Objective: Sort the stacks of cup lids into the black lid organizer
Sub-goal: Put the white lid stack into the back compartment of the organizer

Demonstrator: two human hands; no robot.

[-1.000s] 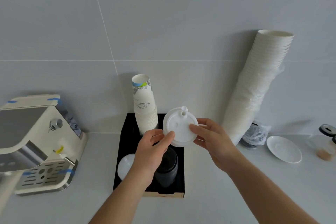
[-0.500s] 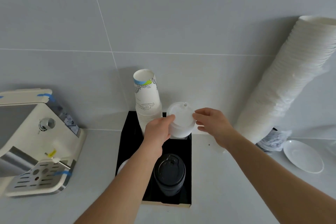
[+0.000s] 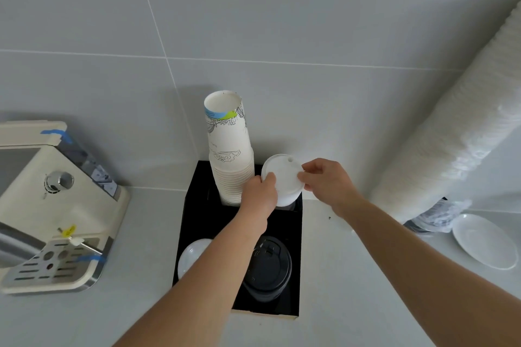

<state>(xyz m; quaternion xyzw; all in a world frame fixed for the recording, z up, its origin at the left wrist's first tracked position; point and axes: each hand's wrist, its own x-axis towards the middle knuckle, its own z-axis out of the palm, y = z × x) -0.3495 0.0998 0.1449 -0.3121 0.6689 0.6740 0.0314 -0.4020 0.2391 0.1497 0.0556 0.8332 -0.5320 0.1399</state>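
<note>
Both hands meet over the far right corner of the black organizer (image 3: 194,222), which sits on the counter against the tiled wall. The left hand (image 3: 260,194) pinches the white lids (image 3: 283,177) at their nine o'clock edge, fingers curled around the rim; the right hand (image 3: 328,184) pinches them at three o'clock between thumb and curled fingers. The lids, top one showing its sip hole at twelve o'clock, sit at the mouth of the far right compartment; how deep they go I cannot tell. Just beside them at nine o'clock, a cup stack (image 3: 229,155) stands in the far left compartment. At six o'clock from the lids, black lids (image 3: 267,270) fill the near right compartment, and a clear lid (image 3: 191,255) shows in the near left one, partly behind the left forearm. A coffee machine (image 3: 53,205) stands well off at nine o'clock. At three o'clock a tall sleeve of white cups (image 3: 451,132) leans on the wall, a saucer (image 3: 485,242) near its foot.
</note>
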